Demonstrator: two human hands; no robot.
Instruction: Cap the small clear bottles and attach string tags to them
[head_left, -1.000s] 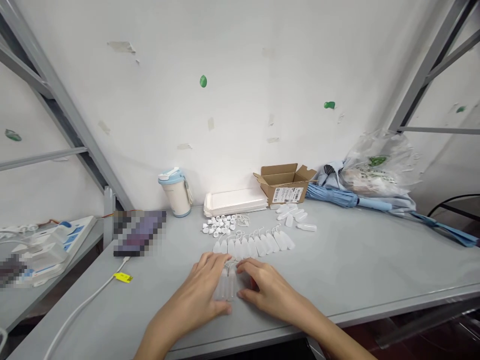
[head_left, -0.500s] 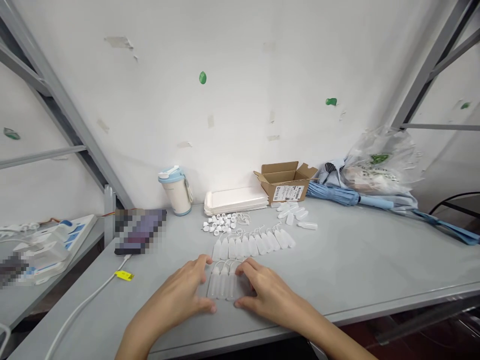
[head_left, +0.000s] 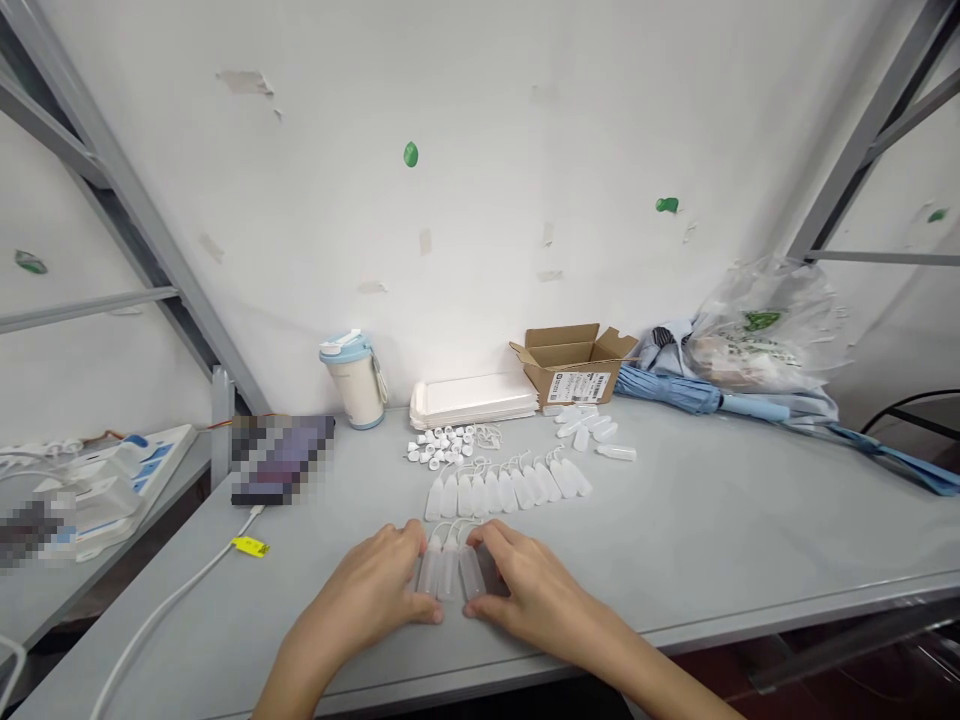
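Left hand (head_left: 367, 585) and right hand (head_left: 536, 590) bracket three small translucent bottles (head_left: 448, 575) lying side by side on the gray table (head_left: 712, 530). Each grip half-curled, moderately wide: fingertips by the neck end, thumb by the base of the outer bottle. Firm pinch or light touch, can't tell. Bottle at right hand is tilted; thin white loops (head_left: 463, 521) at the neck ends.

Left of left hand: white cable (head_left: 169, 605), yellow tag (head_left: 250, 546), pixelated device (head_left: 285, 465). Just beyond both hands: longer row of bottles (head_left: 487, 492), loops at their tops. Past that row: white caps (head_left: 442, 445) in a cluster; loose bottles (head_left: 589, 425) farther right of the grip.

Farther, straight ahead: white flat stack (head_left: 476, 398); lidded cup (head_left: 358, 392) left of it, open carton (head_left: 574, 378) right. Far right: blue umbrella (head_left: 667, 388), plastic bag (head_left: 772, 330).
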